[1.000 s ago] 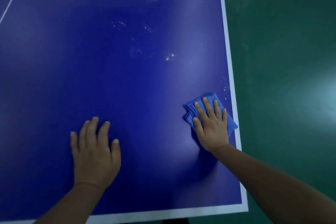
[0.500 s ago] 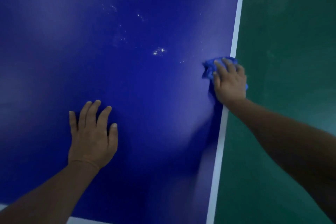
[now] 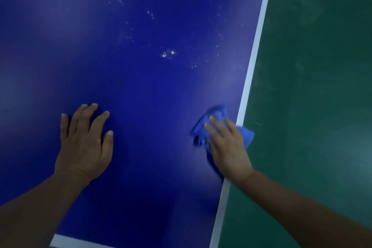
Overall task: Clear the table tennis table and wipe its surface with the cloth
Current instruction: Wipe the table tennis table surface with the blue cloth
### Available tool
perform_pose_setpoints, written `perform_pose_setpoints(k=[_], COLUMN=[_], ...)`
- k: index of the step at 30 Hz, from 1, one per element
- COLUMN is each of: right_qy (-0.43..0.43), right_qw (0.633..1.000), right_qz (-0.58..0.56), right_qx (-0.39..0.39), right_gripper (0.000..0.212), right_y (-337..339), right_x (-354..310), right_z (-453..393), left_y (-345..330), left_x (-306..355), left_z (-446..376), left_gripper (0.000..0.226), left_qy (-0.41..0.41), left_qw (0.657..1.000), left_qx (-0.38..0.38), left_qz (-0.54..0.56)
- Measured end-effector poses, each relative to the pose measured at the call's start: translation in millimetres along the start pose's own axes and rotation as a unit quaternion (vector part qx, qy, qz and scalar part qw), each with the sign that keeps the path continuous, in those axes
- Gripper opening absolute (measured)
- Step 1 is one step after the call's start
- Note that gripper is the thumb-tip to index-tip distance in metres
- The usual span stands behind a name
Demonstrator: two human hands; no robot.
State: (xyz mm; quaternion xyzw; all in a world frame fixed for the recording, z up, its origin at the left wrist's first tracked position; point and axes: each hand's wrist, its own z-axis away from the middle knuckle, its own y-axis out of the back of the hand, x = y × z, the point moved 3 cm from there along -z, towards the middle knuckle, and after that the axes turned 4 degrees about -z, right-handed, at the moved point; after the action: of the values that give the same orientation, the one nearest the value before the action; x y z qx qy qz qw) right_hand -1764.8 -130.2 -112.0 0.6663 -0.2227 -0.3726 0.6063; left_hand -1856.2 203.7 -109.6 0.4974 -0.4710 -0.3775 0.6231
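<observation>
The blue table tennis desk (image 3: 130,86) fills most of the frame, its white sideline running down the right beside the green floor (image 3: 312,86). White specks (image 3: 168,54) dot the upper centre. My left hand (image 3: 84,143) lies flat at lower left, fingers spread, holding nothing. My right hand (image 3: 227,147), fingers straight, presses on the blue cloth (image 3: 201,129) at right of centre; the cloth bunches under my fingertips and one corner overhangs the sideline.

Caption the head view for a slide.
Right hand presses blue cloth at table edge; left hand rests flat.
</observation>
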Motion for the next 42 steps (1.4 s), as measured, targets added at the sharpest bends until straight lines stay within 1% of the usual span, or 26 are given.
perform_pose_setpoints(k=[1, 3, 4, 6, 7, 9, 11, 13, 15, 18, 20, 21, 22, 23, 24, 26, 27, 28, 29, 31, 32, 34, 36, 38, 41, 42], right_qy=[0.039, 0.069, 0.046, -0.045, -0.093, -0.171, -0.195, -0.165, -0.114, -0.002, 0.070, 0.076, 0.049, -0.014, -0.105, -0.283, -0.323, -0.320, -0.272, -0.119, -0.060, 0.005, 0.025, -0.026, -0.189, -0.229], right_qw=[0.999, 0.997, 0.999, 0.998, 0.994, 0.984, 0.979, 0.985, 0.993, 1.000, 0.996, 0.996, 0.998, 0.999, 0.994, 0.956, 0.943, 0.944, 0.959, 0.992, 0.998, 1.000, 0.999, 0.999, 0.982, 0.973], right_qz=[0.010, 0.008, 0.002, 0.019, 0.035, 0.043, 0.032, 0.017, -0.004, -0.001, 0.010, 0.018, 0.027, 0.028, 0.018, -0.005, -0.008, -0.005, -0.003, -0.009, -0.016, -0.019, 0.010, 0.026, -0.002, -0.008], right_qx=[-0.030, -0.028, -0.015, 0.032, 0.041, 0.031, 0.040, 0.042, 0.026, -0.025, -0.049, -0.047, -0.033, -0.009, 0.020, 0.075, 0.086, 0.085, 0.076, 0.030, 0.003, -0.021, -0.028, -0.031, 0.009, 0.021], right_gripper=[0.044, 0.045, 0.044, 0.045, 0.049, 0.059, 0.062, 0.058, 0.054, 0.051, 0.049, 0.048, 0.049, 0.050, 0.051, 0.057, 0.059, 0.059, 0.057, 0.050, 0.048, 0.047, 0.048, 0.049, 0.050, 0.051], right_y=[-2.9, 1.1, 6.1, 21.8, 28.1, 26.9, 15.3, 1.3, -11.2, -23.4, -22.9, -21.8, -20.0, -17.5, -13.2, -12.0, -16.1, -22.5, -30.0, -45.1, -48.3, -46.2, -37.6, -31.7, -21.4, -19.8], right_x=[-1.0, 18.0, 29.9, 54.8, 62.5, 61.1, 42.6, 8.9, -41.4, -113.0, -112.8, -101.8, -89.5, -76.4, -66.0, -67.7, -82.4, -103.5, -129.2, -179.1, -195.4, -195.5, -165.2, -126.7, -87.0, -79.3], right_z=[10.1, -3.4, -22.4, -69.9, -88.7, -105.3, -93.9, -61.4, -9.1, 72.0, 84.7, 79.3, 68.1, 53.7, 38.5, 12.1, 3.4, 0.0, 3.7, 38.3, 65.2, 110.3, 124.5, 111.1, 67.1, 51.8], left_y=[0.4, 1.6, 2.1, 1.9, 1.4, 0.6, -0.1, -0.3, 0.3, 1.6, 2.1, 2.1, 2.7, 2.9, 2.7, 3.1, 3.3, 3.3, 3.2, 2.4, 2.1, 2.2, 2.7, 3.0, 2.5, 2.5], left_x=[0.4, 1.3, 1.6, 1.7, 1.5, 1.3, 0.8, -0.3, 0.0, 0.5, -0.6, -0.8, -0.9, -0.6, -0.4, -1.2, -1.6, -1.9, -2.6, -2.8, -2.7, -2.6, -1.5, -0.6, -0.6, -0.8], left_z=[-0.2, -0.6, -0.8, 0.0, 0.4, 0.0, 0.3, 0.4, 0.9, 0.6, 1.3, 1.4, 1.6, 1.9, 2.2, 3.4, 3.1, 3.3, 3.4, 2.7, 2.9, 3.4, 4.8, 4.7, 4.7, 4.7], left_gripper=[0.059, 0.060, 0.060, 0.061, 0.061, 0.061, 0.060, 0.058, 0.056, 0.050, 0.049, 0.050, 0.050, 0.051, 0.051, 0.051, 0.051, 0.052, 0.052, 0.052, 0.052, 0.052, 0.052, 0.052, 0.052, 0.052], left_qy=[0.000, 0.001, 0.002, -0.002, -0.002, -0.003, -0.006, -0.008, -0.011, -0.013, -0.015, -0.018, -0.021, -0.025, -0.028, -0.028, -0.029, -0.029, -0.027, -0.031, -0.033, -0.032, -0.032, -0.030, -0.029, -0.028], left_qw=[1.000, 1.000, 1.000, 1.000, 1.000, 1.000, 1.000, 1.000, 1.000, 1.000, 1.000, 1.000, 1.000, 1.000, 1.000, 0.999, 0.999, 0.999, 0.999, 0.999, 0.999, 0.999, 0.999, 1.000, 1.000, 1.000], left_qx=[0.002, 0.005, 0.006, 0.005, 0.006, 0.008, 0.009, 0.009, 0.009, 0.008, 0.008, 0.009, 0.010, 0.010, 0.012, 0.013, 0.013, 0.012, 0.011, 0.010, 0.010, 0.011, 0.009, 0.008, 0.001, -0.001], left_qz=[0.002, 0.007, 0.008, 0.008, 0.008, 0.007, 0.007, 0.006, 0.001, -0.006, -0.003, 0.000, 0.003, 0.006, 0.008, 0.013, 0.015, 0.015, 0.014, 0.011, 0.011, 0.009, 0.005, 0.002, -0.001, -0.002])
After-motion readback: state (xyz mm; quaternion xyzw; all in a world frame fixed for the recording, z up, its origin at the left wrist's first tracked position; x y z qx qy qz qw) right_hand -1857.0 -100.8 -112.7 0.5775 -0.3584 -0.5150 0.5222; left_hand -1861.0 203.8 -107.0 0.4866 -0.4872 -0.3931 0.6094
